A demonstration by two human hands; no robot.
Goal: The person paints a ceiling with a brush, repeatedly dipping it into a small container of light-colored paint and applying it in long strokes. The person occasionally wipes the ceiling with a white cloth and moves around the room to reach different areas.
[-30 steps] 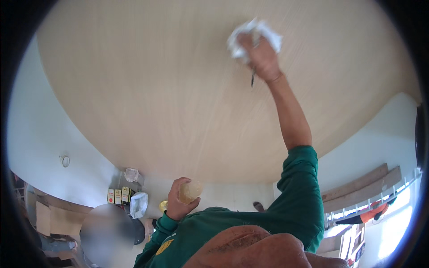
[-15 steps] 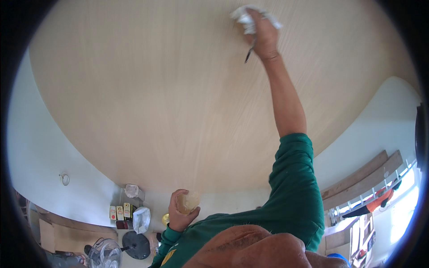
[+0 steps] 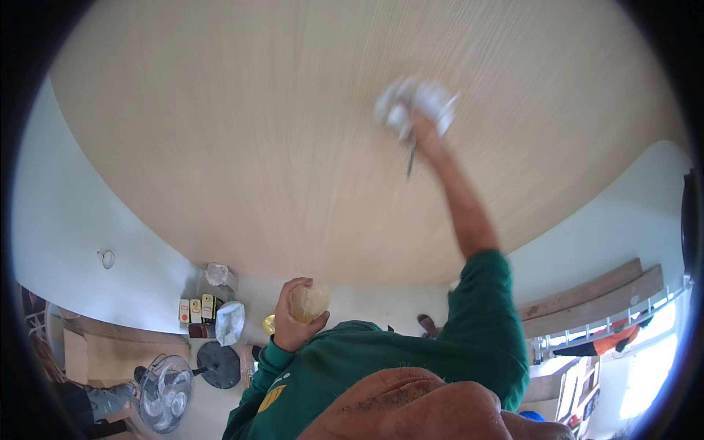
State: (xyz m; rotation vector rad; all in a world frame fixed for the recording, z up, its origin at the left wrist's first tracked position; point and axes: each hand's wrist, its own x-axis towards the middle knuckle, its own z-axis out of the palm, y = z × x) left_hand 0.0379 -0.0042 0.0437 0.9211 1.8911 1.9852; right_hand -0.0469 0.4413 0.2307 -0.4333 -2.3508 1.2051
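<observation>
A large light wood-grain panel (image 3: 293, 161) spreads across most of the view. My right hand (image 3: 427, 133), blurred by motion, is closed on a crumpled white cloth (image 3: 398, 110) against the panel. A thin dark stick-like thing (image 3: 410, 163) pokes out of the same hand toward me; its kind is unclear. Low and left of centre, my left hand (image 3: 290, 326) wraps round a small translucent cup (image 3: 311, 302) of something pale yellowish. That cup is below the panel's near edge, close to my green-sleeved body.
At lower left are several rectangular tins (image 3: 196, 310), a white bag (image 3: 230, 323), a standing fan (image 3: 166, 394) and its dark round base (image 3: 218, 364). Wooden boards (image 3: 594, 297) lean at the right, above a white rail with an orange and black garment (image 3: 614, 339).
My right hand has drawn the white cloth down the panel toward me, with the thin dark thing still in it. My left hand and the cup have risen slightly in view.
</observation>
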